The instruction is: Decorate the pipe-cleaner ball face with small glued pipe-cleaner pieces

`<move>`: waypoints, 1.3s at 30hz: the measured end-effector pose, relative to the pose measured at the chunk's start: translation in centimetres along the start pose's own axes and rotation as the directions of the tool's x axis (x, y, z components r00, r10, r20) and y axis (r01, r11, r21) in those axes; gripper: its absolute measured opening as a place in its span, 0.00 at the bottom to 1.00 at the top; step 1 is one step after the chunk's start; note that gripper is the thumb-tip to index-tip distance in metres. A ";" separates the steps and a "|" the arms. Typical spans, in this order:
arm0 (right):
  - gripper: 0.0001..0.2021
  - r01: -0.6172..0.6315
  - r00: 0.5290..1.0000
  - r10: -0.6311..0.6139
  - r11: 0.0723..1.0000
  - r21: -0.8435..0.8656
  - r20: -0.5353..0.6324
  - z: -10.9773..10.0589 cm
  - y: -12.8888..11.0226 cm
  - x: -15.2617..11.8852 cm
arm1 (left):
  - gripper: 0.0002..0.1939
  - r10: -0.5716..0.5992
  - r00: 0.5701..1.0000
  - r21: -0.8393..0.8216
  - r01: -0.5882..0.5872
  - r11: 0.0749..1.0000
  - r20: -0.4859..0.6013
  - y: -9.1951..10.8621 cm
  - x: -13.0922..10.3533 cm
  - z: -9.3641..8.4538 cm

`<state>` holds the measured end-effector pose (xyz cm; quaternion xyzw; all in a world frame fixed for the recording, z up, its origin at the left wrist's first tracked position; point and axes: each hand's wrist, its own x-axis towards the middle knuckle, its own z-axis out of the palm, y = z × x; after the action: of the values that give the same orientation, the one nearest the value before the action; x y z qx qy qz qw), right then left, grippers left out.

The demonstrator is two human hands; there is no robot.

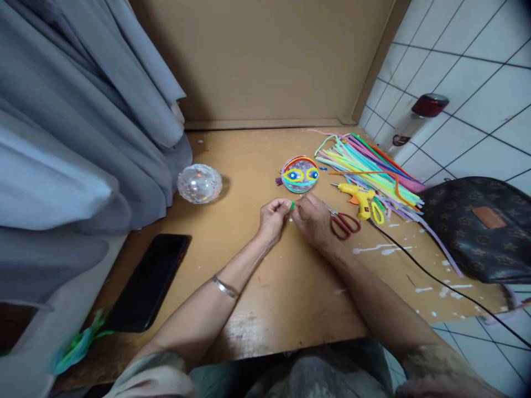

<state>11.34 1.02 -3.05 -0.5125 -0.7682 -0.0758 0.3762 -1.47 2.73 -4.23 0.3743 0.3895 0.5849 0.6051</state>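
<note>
Both hands meet over the middle of the table. My left hand (274,220) pinches a small green piece (292,205) between thumb and finger. From the other side my right hand (312,219) has its fingers closed at the same piece. Just beyond them sits a round ball decorated with yellow-rimmed blue eyes (299,174) and coloured strips. Red-handled scissors (343,224) lie right beside my right hand, their blades partly hidden by it. A yellow glue gun (360,200) rests farther right, with yellow handle loops next to it.
A clear ball (199,183) and a black phone (148,283) are at the left, near a grey curtain (83,110). Pipe cleaners (373,166), a bottle (415,122) and a brown bag (481,226) occupy the right. A black cord (423,268) crosses the right side.
</note>
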 end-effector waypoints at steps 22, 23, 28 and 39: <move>0.11 0.027 0.999 -0.022 0.988 -0.152 0.034 -3.0 2.3 -1.5 | 0.16 0.111 0.994 0.177 -0.112 0.978 0.013 0.5 -0.2 0.0; 0.11 -0.047 0.998 0.040 0.986 -0.161 -0.049 -3.4 3.1 -1.8 | 0.16 0.112 0.994 0.175 -0.112 0.978 0.011 0.5 -0.1 0.0; 0.10 -0.479 0.873 0.416 0.830 -0.286 -0.255 -5.9 6.7 -2.1 | 0.17 0.120 0.993 0.157 -0.121 0.980 0.015 0.3 -0.1 0.0; 0.33 -0.638 0.526 0.848 0.445 -0.629 0.067 -7.8 8.2 1.2 | 0.19 0.110 0.993 0.147 -0.115 0.982 0.041 0.6 0.0 -0.2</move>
<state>21.95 1.76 1.02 -0.8875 -0.4571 -0.0092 0.0580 -1.92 2.80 -3.83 0.4494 0.4001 0.5813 0.5477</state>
